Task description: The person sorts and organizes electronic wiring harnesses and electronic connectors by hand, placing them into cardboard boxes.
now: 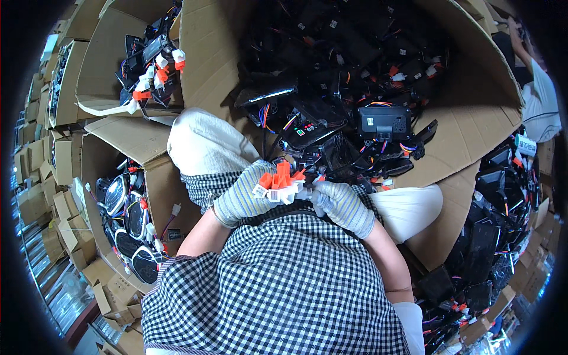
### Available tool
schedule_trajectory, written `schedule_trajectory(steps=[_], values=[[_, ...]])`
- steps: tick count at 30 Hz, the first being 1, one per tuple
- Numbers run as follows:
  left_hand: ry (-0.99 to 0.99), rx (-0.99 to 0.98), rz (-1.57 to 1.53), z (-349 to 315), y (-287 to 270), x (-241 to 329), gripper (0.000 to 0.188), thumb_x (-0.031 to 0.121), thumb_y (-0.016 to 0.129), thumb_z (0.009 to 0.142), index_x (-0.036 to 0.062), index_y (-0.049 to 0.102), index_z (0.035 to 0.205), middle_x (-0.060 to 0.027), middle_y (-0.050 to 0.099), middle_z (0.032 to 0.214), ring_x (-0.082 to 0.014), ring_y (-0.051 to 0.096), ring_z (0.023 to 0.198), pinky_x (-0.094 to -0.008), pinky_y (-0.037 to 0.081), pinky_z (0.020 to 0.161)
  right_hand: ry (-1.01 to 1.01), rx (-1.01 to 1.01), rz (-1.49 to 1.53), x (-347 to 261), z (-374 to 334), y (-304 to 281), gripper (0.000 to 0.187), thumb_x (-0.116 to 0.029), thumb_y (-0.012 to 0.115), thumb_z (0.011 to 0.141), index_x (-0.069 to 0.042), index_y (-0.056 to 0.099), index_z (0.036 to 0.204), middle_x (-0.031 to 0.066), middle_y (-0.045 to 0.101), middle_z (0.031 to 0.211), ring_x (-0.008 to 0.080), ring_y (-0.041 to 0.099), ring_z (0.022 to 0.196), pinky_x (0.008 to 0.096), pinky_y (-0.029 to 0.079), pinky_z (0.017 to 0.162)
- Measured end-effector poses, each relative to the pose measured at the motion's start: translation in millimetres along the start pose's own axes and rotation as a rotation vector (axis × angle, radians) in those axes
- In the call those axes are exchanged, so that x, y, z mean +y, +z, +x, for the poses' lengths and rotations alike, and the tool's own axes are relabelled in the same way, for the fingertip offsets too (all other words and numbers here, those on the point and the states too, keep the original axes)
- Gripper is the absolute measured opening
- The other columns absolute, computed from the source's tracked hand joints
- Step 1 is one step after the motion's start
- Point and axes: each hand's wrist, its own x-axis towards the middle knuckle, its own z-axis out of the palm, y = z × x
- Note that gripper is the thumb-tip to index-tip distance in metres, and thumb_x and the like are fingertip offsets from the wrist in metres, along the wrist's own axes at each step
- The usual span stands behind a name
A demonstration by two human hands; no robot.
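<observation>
Orange and white connectors (281,178) sit bunched in the gloved left hand (244,195), the orange pieces jutting out on the far side, the white ones packed along the near side, the cluster just beside the gloved right hand (344,207).

left carton (163,198): rounded dark panels (136,214) inside | upper right: person (541,100) | far left: cartons (72,234)

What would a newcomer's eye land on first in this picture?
Probably the bright orange-and-white plastic connectors, bunched at the striped-gloved left hand near the picture's centre. Next might come the large open brown cardboard box above, heaped with black plastic devices, and the black-and-white checked cloth garment filling the lower middle.
</observation>
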Motion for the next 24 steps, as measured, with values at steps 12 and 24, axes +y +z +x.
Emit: schedule_trajectory(steps=[12,24], values=[[-0.199,0.517,-0.68,-1,5,-18,0.015,0.002,0.063,0.075,0.0083,0.056,0.087,-0.0012,0.058,0.076,-0.0156,0.061,0.071,-0.0231,0.048,0.071,0.013,0.126,-1.227,27,9,-52,0.011,-0.017,0.06,0.078,-0.014,0.068,0.084,0.0123,0.061,0.094,0.0295,0.061,0.083,0.0383,0.049,0.067],[0.133,0.756,-0.767,9,8,-12,0.026,0.021,0.067,0.083,0.0055,0.054,0.1,-0.0037,0.057,0.081,-0.0101,0.053,0.063,-0.0258,0.046,0.056,-0.457,1.062,-0.666,-26,-20,-29,0.014,-0.014,0.056,0.086,0.0,0.058,0.088,0.0146,0.057,0.097,0.0281,0.057,0.084,0.0367,0.045,0.076]])
